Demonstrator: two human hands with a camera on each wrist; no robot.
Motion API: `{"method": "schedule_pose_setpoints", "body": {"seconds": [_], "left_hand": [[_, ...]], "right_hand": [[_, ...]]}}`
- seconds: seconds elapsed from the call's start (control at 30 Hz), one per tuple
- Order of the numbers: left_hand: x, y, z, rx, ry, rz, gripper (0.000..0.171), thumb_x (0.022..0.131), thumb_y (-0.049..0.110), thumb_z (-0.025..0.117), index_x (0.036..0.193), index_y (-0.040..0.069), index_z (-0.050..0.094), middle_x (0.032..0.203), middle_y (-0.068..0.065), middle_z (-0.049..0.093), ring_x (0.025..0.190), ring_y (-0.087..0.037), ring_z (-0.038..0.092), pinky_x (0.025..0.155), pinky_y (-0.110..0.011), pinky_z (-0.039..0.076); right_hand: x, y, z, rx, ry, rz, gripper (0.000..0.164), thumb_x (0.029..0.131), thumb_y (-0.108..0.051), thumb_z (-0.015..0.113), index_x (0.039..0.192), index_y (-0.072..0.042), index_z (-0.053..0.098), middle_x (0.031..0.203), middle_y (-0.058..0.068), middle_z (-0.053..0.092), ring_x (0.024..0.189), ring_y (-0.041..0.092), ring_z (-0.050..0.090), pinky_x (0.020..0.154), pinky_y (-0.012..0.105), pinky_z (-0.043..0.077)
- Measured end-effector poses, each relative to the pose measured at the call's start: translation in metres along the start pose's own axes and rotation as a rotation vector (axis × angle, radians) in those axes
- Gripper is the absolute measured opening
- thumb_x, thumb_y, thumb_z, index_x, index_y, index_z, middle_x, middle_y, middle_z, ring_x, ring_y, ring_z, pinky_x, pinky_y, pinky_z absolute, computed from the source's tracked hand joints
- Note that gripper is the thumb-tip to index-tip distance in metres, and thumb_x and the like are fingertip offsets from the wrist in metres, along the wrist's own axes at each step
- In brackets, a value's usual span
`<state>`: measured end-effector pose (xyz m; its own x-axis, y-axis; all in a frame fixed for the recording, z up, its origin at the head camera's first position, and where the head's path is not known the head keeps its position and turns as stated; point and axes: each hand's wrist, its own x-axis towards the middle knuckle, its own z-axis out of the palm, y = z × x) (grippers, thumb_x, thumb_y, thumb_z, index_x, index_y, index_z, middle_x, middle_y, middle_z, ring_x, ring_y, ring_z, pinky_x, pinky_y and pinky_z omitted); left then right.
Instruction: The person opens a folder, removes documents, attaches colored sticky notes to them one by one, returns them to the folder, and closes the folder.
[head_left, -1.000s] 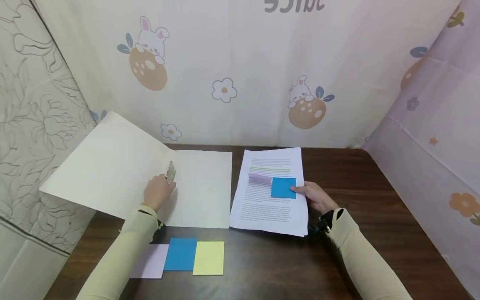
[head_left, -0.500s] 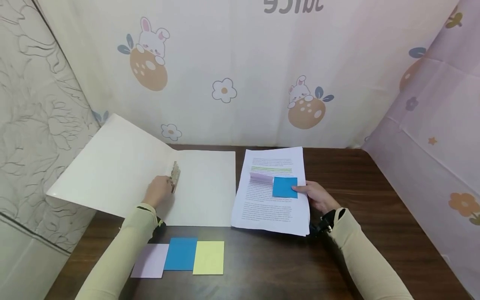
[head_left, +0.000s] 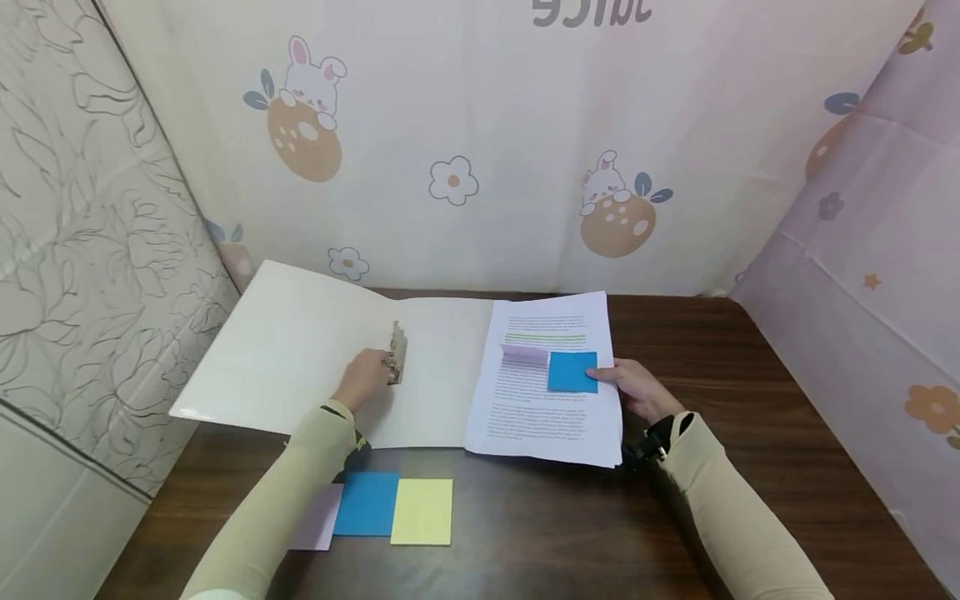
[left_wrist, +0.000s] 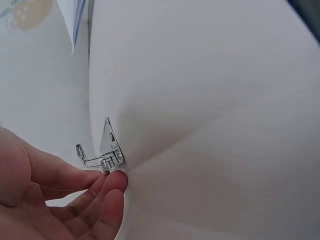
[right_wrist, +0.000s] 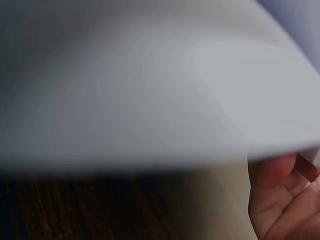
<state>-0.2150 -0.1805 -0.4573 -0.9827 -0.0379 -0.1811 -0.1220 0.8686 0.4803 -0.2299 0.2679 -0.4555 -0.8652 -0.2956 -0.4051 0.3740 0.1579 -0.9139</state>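
A white clip folder (head_left: 438, 375) lies spread open left of centre, its left cover tilted up. My left hand (head_left: 363, 379) pinches the metal clip (head_left: 397, 354) at the folder's fold; in the left wrist view, thumb and fingertips meet at the clip's base (left_wrist: 111, 160). With my right hand (head_left: 637, 390) I grip the right edge of a stack of printed sheets (head_left: 543, 425), thumb on top, fingers underneath. The thumb tip rests on a blue sticky note (head_left: 572, 372), beside a lilac note (head_left: 525, 354) on the top sheet. Pale paper fills most of the right wrist view.
Lilac (head_left: 318, 517), blue (head_left: 366, 504) and yellow (head_left: 422, 512) sticky notes lie in a row at the front of the dark wooden table (head_left: 540, 525). A patterned curtain (head_left: 487, 233) hangs along the back edge, and a wall (head_left: 90, 250) stands at the left.
My left hand and the folder have slid to the right, so the folder's right edge now meets the printed stack. The right hand keeps its grip nearly in place.
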Motion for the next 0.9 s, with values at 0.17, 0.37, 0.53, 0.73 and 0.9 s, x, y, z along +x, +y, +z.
{"method": "schedule_pose_setpoints", "body": {"seconds": [0.17,0.37,0.53,0.73,0.9], "left_hand": [[0.004,0.027,0.013,-0.011,-0.012,0.0,0.029,0.093,0.007,0.05,0.117,-0.002,0.065,0.112,-0.015,0.068,0.087,-0.022,0.06,0.08,-0.037,0.052],[0.006,0.051,0.026,-0.024,-0.025,0.035,0.032,0.091,0.008,0.053,0.12,0.001,0.064,0.115,-0.013,0.068,0.09,-0.023,0.06,0.085,-0.039,0.052],[0.005,0.069,0.038,-0.022,-0.027,0.067,0.037,0.092,0.007,0.051,0.128,0.001,0.06,0.124,-0.014,0.065,0.097,-0.024,0.061,0.091,-0.041,0.052],[0.005,0.08,0.048,-0.07,-0.039,0.062,0.04,0.095,0.014,0.05,0.133,0.003,0.057,0.132,-0.014,0.063,0.097,-0.024,0.062,0.087,-0.039,0.054],[0.005,0.083,0.049,-0.081,-0.029,0.052,0.04,0.096,0.017,0.051,0.133,0.005,0.058,0.134,-0.013,0.061,0.1,-0.025,0.062,0.09,-0.041,0.052]], "right_hand": [[0.002,-0.003,0.0,-0.005,-0.003,0.004,0.064,0.095,-0.025,0.063,0.146,0.003,0.036,0.098,-0.007,0.073,0.09,0.014,0.072,0.081,0.033,0.058],[0.006,-0.009,0.005,-0.02,-0.001,0.015,0.064,0.094,-0.026,0.064,0.146,0.001,0.037,0.1,-0.006,0.073,0.091,0.016,0.072,0.082,0.035,0.058],[0.01,-0.011,0.008,-0.042,0.006,0.017,0.063,0.095,-0.025,0.063,0.146,0.001,0.037,0.101,-0.004,0.072,0.091,0.016,0.072,0.082,0.035,0.058],[0.017,-0.016,0.012,-0.103,0.029,0.022,0.061,0.096,-0.026,0.062,0.145,0.001,0.039,0.105,0.0,0.072,0.09,0.016,0.072,0.082,0.036,0.058],[0.023,-0.026,0.018,-0.139,0.071,0.02,0.059,0.095,-0.027,0.062,0.143,0.001,0.042,0.11,0.008,0.071,0.088,0.02,0.073,0.08,0.039,0.059]]}}
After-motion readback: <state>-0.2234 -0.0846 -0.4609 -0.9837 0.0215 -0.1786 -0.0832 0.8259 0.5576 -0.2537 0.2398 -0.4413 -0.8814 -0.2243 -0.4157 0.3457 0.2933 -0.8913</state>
